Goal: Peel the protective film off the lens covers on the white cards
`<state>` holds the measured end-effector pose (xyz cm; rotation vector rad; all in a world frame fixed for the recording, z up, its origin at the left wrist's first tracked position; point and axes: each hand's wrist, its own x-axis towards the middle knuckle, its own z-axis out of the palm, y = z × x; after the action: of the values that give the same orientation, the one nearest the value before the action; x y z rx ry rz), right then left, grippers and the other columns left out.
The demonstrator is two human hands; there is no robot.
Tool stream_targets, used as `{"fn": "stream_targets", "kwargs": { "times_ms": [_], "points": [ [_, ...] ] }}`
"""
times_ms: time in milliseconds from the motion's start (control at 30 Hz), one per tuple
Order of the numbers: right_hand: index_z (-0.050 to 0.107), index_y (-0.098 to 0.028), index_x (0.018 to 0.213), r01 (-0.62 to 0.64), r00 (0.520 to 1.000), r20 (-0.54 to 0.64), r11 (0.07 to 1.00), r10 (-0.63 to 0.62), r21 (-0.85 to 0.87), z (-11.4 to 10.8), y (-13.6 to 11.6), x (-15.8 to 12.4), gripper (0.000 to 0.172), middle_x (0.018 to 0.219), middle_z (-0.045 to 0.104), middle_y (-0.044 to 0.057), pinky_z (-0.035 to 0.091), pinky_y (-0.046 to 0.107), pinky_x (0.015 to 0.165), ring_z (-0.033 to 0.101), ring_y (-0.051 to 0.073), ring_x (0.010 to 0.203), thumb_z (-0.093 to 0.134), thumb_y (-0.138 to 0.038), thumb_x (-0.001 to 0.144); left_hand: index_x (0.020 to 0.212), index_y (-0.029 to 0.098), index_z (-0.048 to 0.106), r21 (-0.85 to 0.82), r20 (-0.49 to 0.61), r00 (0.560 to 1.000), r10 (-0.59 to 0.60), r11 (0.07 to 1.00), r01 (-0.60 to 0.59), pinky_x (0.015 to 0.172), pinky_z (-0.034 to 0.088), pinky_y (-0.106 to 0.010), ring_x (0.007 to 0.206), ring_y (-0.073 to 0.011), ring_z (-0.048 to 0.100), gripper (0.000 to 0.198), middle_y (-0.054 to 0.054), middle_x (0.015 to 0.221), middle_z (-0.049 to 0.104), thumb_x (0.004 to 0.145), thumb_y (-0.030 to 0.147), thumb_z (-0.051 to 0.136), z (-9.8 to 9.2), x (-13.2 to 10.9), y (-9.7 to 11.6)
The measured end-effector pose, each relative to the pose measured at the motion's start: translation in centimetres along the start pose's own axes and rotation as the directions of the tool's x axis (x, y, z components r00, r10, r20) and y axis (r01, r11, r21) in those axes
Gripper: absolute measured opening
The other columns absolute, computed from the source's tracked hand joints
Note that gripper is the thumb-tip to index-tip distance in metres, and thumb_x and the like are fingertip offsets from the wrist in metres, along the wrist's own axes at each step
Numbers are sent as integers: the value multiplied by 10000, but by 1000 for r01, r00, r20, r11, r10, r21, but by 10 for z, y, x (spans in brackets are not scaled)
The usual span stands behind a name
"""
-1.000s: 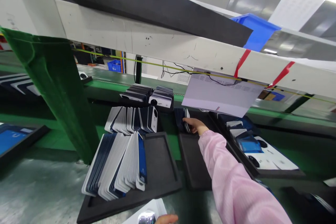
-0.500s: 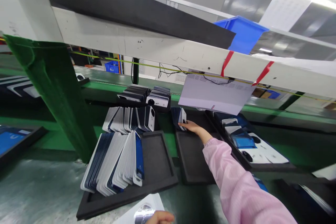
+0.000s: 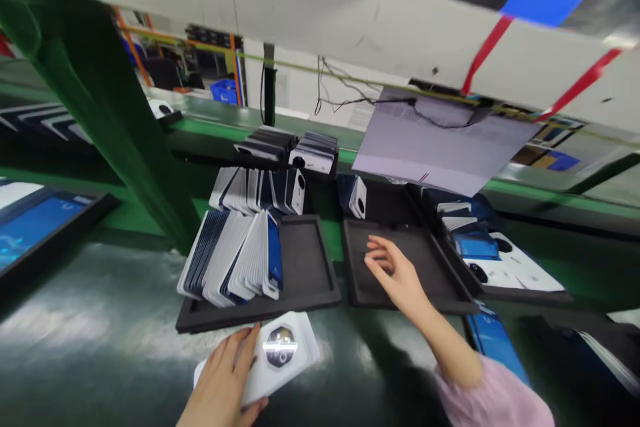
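Note:
At the bottom of the head view my left hand grips a white phone back cover with a shiny dark camera patch, fingers over its face and thumb at the near edge. My right hand hovers over a black foam tray, fingers loosely curled and apart, with nothing in them. Beyond it, a small bunch of phone back covers stands upright in another black tray. Left of my right hand, a long row of white and dark blue covers leans in a black tray.
Further rows of covers stand behind on the green bench. To the right, a black tray holds white covers and blue-filmed pieces, with a blue piece beside it. A green post rises at left; a white shelf beam crosses above.
My right hand has left the small bunch of covers and drawn back toward me, its fingers loosened. My left hand and the white cover have come further into view. The camera has tilted down.

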<state>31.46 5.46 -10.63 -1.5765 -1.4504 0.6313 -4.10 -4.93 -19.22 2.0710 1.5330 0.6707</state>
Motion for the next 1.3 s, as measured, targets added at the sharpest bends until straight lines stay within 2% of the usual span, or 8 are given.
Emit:
{"fn": "stream_targets", "kwargs": {
  "times_ms": [267, 367, 533, 633, 767, 1067, 1200, 1300],
  "points": [
    [676, -304, 1327, 11, 998, 63, 984, -23, 176, 41, 3, -143, 386, 1389, 621, 131, 596, 426, 947, 655, 298, 1217, 752, -270, 950, 1320, 173, 631, 38, 24, 1000, -6, 999, 5, 1026, 600, -653, 1223, -477, 726, 692, -208, 1317, 744, 663, 107, 836, -20, 10, 20],
    [595, -301, 1459, -5, 971, 229, 948, -72, 319, 50, -10, -167, 502, 1279, 711, 118, 629, 339, 727, 743, 239, 937, 713, -379, 978, 1371, 172, 562, 25, 6, 1000, -20, 999, 20, 1000, 603, -643, 1203, -469, 719, 731, -207, 1294, 704, 706, 143, 863, -21, 8, 51],
    [690, -257, 1324, -206, 933, 357, 882, 46, 424, 34, -32, -182, 332, 834, 754, 31, 594, 276, 607, 714, 177, 642, 507, -440, 1115, 1657, 251, 275, -139, 108, 994, -24, 990, 39, 935, 642, -529, 1241, -446, 698, 1238, -214, 1475, 578, 663, 394, 999, 0, 2, 116],
    [652, -245, 1340, -307, 927, 344, 829, 149, 468, 15, -32, -181, 379, 739, 730, 2, 577, 273, 528, 677, 165, 514, 415, -467, 1144, 1586, 326, 441, -549, 254, 965, -59, 813, 194, 1090, 539, -493, 1456, -404, 535, 656, -146, 1581, 553, 980, 370, 689, 1, 7, 142],
    [690, -263, 1296, -375, 912, 344, 790, 222, 484, -4, -32, -181, 350, 700, 711, -11, 585, 249, 578, 669, 152, 555, 482, -487, 1125, 1197, 235, 685, -720, 553, 831, -59, 469, 512, 662, 597, -290, 792, -239, 775, 238, -52, 970, 801, 995, 332, 605, 0, 20, 155],
    [713, -340, 1378, -446, 860, 442, 794, 253, 413, -15, -27, -186, 360, 710, 646, -30, 577, 184, 498, 592, 108, 513, 495, -468, 1121, 1041, 187, 751, -723, 587, 808, -48, 417, 550, 593, 532, -238, 672, -195, 725, 406, -31, 832, 775, 984, 584, 683, 24, 23, 148],
    [344, -364, 1682, -175, 956, 261, 974, 134, 142, -9, -15, -182, 650, 1226, 716, 85, 678, 307, 791, 757, 214, 984, 596, -353, 1082, 857, 177, 682, -710, 520, 851, -76, 515, 480, 639, 473, -240, 722, -180, 600, 386, -16, 816, 677, 1006, 532, 649, 31, 21, 141],
    [430, -264, 1627, 229, 972, 12, 939, -234, -255, -3, -9, -174, 801, 1552, 479, 168, 560, 465, 1085, 519, 349, 1439, 813, -303, 924, 822, 184, 640, -682, 488, 870, -73, 589, 433, 652, 439, -246, 724, -175, 549, 361, 0, 793, 630, 1036, 471, 600, 34, 22, 138]
  ]
}}
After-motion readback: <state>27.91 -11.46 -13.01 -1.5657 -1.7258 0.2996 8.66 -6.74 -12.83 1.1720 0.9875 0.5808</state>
